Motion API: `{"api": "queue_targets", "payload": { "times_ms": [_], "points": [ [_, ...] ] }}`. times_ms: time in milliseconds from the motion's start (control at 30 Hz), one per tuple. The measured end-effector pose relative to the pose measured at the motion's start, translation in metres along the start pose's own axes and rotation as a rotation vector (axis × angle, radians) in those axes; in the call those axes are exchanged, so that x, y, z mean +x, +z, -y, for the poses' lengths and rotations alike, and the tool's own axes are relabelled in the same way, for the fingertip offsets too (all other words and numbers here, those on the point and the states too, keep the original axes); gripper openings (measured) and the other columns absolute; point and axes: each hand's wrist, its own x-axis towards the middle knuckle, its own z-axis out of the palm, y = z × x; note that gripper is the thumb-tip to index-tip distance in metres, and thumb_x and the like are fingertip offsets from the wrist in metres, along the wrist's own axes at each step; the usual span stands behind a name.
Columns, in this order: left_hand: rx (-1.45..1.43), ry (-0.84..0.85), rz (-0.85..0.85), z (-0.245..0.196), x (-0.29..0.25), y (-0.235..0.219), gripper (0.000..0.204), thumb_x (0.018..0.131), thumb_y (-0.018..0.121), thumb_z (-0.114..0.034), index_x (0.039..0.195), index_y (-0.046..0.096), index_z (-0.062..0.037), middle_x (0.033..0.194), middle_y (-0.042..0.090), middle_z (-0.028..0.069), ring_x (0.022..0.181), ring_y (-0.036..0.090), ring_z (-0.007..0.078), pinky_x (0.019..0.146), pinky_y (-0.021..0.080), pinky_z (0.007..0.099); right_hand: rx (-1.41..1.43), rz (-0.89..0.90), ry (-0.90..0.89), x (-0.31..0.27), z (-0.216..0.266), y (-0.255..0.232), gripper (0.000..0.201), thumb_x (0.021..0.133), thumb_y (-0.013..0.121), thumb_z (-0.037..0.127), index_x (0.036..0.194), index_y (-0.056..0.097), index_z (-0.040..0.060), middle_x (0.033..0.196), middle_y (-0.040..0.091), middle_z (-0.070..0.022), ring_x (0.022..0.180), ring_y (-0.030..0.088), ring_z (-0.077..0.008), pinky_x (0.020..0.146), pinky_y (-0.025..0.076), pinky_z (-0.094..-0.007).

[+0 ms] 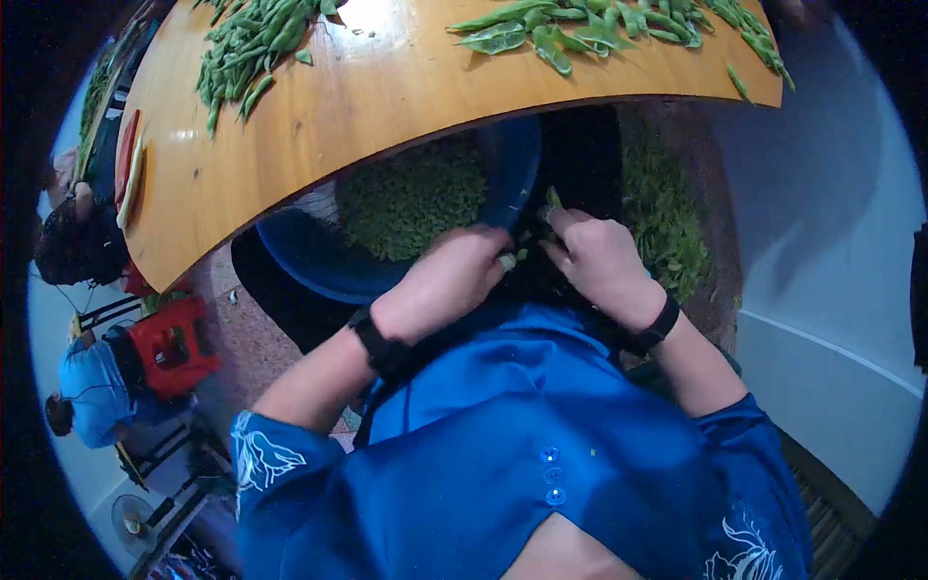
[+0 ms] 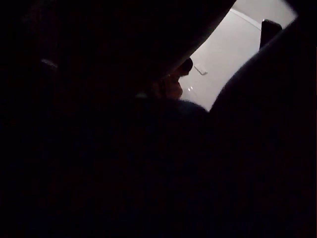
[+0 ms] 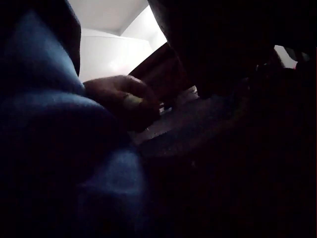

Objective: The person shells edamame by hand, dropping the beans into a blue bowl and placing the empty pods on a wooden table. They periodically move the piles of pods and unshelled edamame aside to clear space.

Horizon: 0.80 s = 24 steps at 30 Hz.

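Nearest, the left hand and right hand meet, fingers curled, pinching a green pod between them. At 11 o'clock beyond sits the blue basin; farther, the desk.

From my head view, the table lies ahead, with bean pods heaped on its left part and more pods along its far right. Below its near edge sits a basin holding shelled beans. My left hand and right hand meet just before the basin, above my lap.
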Motion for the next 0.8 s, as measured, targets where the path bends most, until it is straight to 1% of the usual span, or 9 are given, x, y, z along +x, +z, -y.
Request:
{"api": "queue_targets", "payload": {
  "times_ms": [100,200,300,433,533,633,700,733,800],
  "points": [
    [0.193,-0.135,0.191,-0.011,0.018,0.007,0.018,0.086,0.056,-0.016,0.087,0.055,0.0019,0.082,0.059,0.0271,0.081,0.059,0.0438,0.069,0.047,0.0503,-0.019,-0.007,-0.019,-0.003,-0.006,0.0,0.017,0.08,0.06,0.014,0.094,0.058,0.0042,0.079,0.062,-0.0205,0.071,0.061,-0.0389,0.061,0.05,-0.0478],
    [0.204,-0.02,0.148,-0.01,0.02,0.019,0.015,0.085,0.054,-0.012,0.089,0.054,0.0023,0.079,0.059,0.0266,0.08,0.059,0.0447,0.068,0.047,0.051,-0.015,-0.006,0.057,-0.009,-0.006,0.0,0.018,0.08,0.059,0.014,0.096,0.058,0.0045,0.082,0.063,-0.0203,0.072,0.062,-0.0385,0.063,0.051,-0.0479],
    [0.241,-0.027,0.182,-0.017,0.024,0.023,0.014,0.082,0.051,-0.003,0.091,0.053,0.0073,0.086,0.059,0.0262,0.081,0.06,0.0415,0.07,0.049,0.0471,0.033,-0.05,0.076,-0.018,-0.011,0.0,0.018,0.081,0.058,0.013,0.096,0.058,0.0045,0.085,0.063,-0.0204,0.074,0.062,-0.0382,0.064,0.051,-0.0478],
    [0.311,0.029,0.166,-0.005,0.028,0.042,0.013,0.081,0.051,-0.002,0.089,0.053,0.0073,0.086,0.057,0.0261,0.081,0.06,0.0408,0.069,0.049,0.047,0.073,-0.074,0.082,-0.031,-0.019,-0.002,0.018,0.08,0.058,0.012,0.096,0.058,0.0043,0.086,0.062,-0.0198,0.074,0.062,-0.0381,0.064,0.051,-0.0478],
    [0.26,0.101,0.123,-0.008,0.032,0.046,0.012,0.08,0.051,-0.002,0.088,0.054,0.0061,0.087,0.057,0.0251,0.082,0.059,0.0403,0.069,0.049,0.0468,0.07,-0.118,0.071,-0.041,-0.026,0.003,0.019,0.079,0.059,0.012,0.096,0.057,0.0048,0.084,0.062,-0.0186,0.073,0.061,-0.0378,0.064,0.051,-0.0476],
    [0.206,0.039,0.217,-0.014,0.03,0.041,0.008,0.081,0.055,-0.005,0.085,0.056,0.0019,0.085,0.057,0.0222,0.079,0.056,0.042,0.07,0.047,0.0474,0.067,-0.161,0.072,-0.046,-0.025,0.006,0.019,0.079,0.06,0.012,0.097,0.057,0.0057,0.08,0.06,-0.0169,0.071,0.061,-0.0364,0.061,0.051,-0.0465],
    [0.127,0.18,0.198,-0.012,0.029,0.044,0.009,0.079,0.059,-0.007,0.084,0.057,0.0008,0.084,0.059,0.0215,0.08,0.056,0.0419,0.071,0.047,0.0469,0.024,-0.151,0.062,-0.05,-0.024,0.004,0.018,0.079,0.059,0.011,0.097,0.057,0.0067,0.079,0.059,-0.0156,0.07,0.061,-0.0349,0.059,0.051,-0.0448],
    [0.131,0.182,0.202,-0.012,0.028,0.046,0.009,0.079,0.059,-0.007,0.084,0.057,0.0008,0.084,0.059,0.0215,0.08,0.056,0.0419,0.071,0.047,0.0469,0.026,-0.156,0.065,-0.052,-0.023,0.004,0.018,0.079,0.059,0.011,0.097,0.057,0.0067,0.079,0.059,-0.0156,0.07,0.061,-0.0349,0.059,0.051,-0.0448],
    [0.016,0.075,0.159,-0.013,0.028,0.047,0.016,0.078,0.063,-0.01,0.09,0.06,-0.0001,0.087,0.061,0.0204,0.084,0.059,0.0379,0.074,0.049,0.0436,0.023,-0.192,0.031,-0.055,-0.024,0.006,0.018,0.08,0.059,0.011,0.097,0.058,0.007,0.079,0.058,-0.0145,0.069,0.06,-0.034,0.058,0.051,-0.0436]
  ]
}}
